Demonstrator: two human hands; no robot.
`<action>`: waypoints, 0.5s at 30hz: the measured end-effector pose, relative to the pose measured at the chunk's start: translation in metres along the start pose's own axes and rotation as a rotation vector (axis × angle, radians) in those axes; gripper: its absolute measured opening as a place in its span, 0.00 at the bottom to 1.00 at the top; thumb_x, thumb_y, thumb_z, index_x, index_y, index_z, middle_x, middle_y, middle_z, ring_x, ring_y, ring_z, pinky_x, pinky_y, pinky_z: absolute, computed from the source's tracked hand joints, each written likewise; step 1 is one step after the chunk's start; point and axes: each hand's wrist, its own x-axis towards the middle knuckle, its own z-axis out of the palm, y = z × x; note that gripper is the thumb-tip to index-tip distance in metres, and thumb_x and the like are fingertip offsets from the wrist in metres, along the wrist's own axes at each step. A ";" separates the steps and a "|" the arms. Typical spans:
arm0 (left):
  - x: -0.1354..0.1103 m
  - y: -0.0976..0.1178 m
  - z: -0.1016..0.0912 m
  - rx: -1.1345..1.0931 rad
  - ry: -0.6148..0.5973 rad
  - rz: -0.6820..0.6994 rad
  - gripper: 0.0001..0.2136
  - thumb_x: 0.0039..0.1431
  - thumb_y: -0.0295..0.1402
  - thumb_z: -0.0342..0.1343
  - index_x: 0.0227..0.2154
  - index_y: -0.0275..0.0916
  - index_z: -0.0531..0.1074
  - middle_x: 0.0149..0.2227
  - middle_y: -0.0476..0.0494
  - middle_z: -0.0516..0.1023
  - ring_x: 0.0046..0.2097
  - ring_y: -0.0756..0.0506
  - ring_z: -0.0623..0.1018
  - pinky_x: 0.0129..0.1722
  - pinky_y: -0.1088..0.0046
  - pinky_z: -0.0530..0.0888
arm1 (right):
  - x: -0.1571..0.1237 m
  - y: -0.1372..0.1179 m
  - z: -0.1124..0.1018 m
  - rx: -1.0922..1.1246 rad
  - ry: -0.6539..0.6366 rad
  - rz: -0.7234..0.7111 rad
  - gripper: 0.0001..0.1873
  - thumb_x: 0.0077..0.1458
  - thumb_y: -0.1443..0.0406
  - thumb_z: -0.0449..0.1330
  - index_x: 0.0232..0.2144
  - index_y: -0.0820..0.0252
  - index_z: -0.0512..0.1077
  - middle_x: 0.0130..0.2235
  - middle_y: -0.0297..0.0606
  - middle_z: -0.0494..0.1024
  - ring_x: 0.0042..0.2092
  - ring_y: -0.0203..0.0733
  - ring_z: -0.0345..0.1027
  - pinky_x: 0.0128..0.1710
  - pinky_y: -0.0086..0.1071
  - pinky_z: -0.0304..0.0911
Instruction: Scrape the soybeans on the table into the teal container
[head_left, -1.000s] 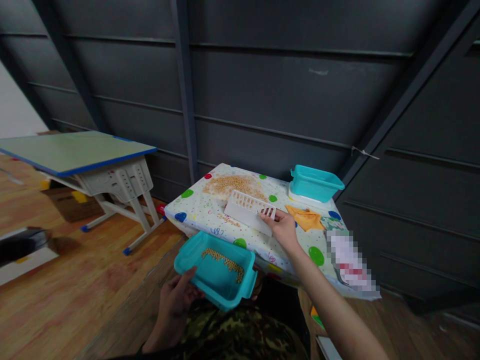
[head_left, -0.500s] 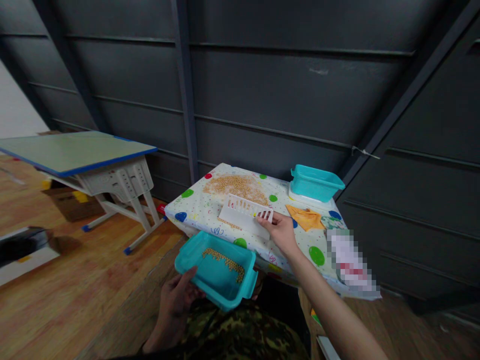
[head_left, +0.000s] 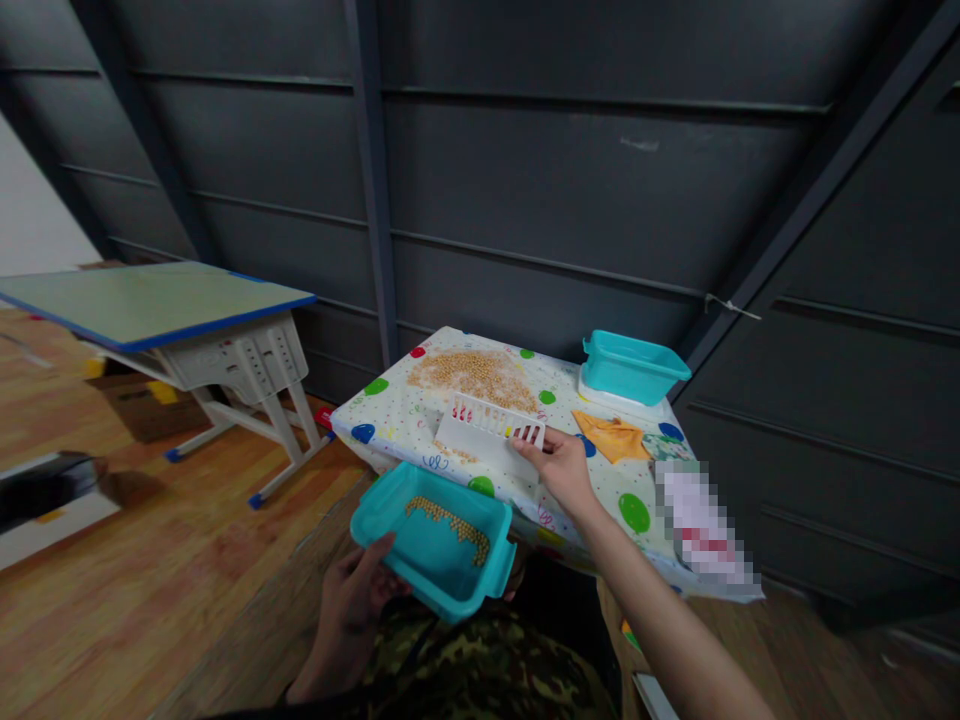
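My left hand (head_left: 361, 590) grips the near left rim of a teal plastic tub (head_left: 420, 550), held tilted below the table's front edge. Soybeans (head_left: 450, 522) lie in a band along the tub's far side. With its fingers closed on the right end, my right hand (head_left: 559, 465) holds a white slotted plastic tray (head_left: 487, 440) low over the tablecloth. A few beans show at the tray's left front edge. Behind it spreads a heap of soybeans (head_left: 472, 372) mixed with fine pale grains.
A second teal tub (head_left: 634, 368) stands on something white at the table's back right. An orange cloth (head_left: 611, 437) lies before it on the spotted tablecloth (head_left: 634, 510). To the left is a blue-edged desk (head_left: 165, 300); a dark panelled wall (head_left: 525, 180) rises behind.
The white slotted tray has shifted slightly toward the table's front edge, and the beans by its left front edge have moved a little. My left hand and its tub have barely moved.
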 end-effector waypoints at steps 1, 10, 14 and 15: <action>0.000 0.000 0.000 -0.001 -0.003 -0.005 0.35 0.30 0.58 0.95 0.16 0.47 0.74 0.17 0.51 0.74 0.20 0.41 0.78 0.22 0.60 0.84 | 0.000 -0.001 0.000 -0.003 0.001 -0.001 0.24 0.54 0.42 0.80 0.29 0.56 0.89 0.34 0.45 0.90 0.36 0.50 0.76 0.36 0.39 0.69; 0.008 -0.004 -0.003 -0.062 -0.014 0.000 0.33 0.32 0.55 0.96 0.21 0.47 0.75 0.18 0.52 0.75 0.20 0.42 0.78 0.22 0.61 0.83 | -0.003 -0.009 0.007 -0.030 -0.005 -0.012 0.22 0.56 0.44 0.76 0.29 0.55 0.89 0.34 0.44 0.91 0.37 0.51 0.77 0.38 0.40 0.71; 0.012 -0.004 -0.005 -0.054 0.021 -0.007 0.31 0.32 0.54 0.95 0.20 0.46 0.77 0.19 0.49 0.77 0.20 0.41 0.78 0.21 0.62 0.83 | -0.004 -0.010 0.011 -0.035 -0.040 -0.018 0.22 0.55 0.44 0.76 0.29 0.55 0.90 0.33 0.43 0.89 0.37 0.50 0.75 0.37 0.39 0.69; 0.012 -0.004 -0.005 -0.061 0.022 -0.009 0.31 0.32 0.53 0.95 0.20 0.45 0.77 0.18 0.49 0.77 0.20 0.42 0.79 0.20 0.63 0.82 | -0.005 -0.011 0.012 -0.038 -0.040 -0.019 0.22 0.55 0.44 0.76 0.29 0.55 0.89 0.32 0.42 0.89 0.36 0.50 0.74 0.37 0.39 0.68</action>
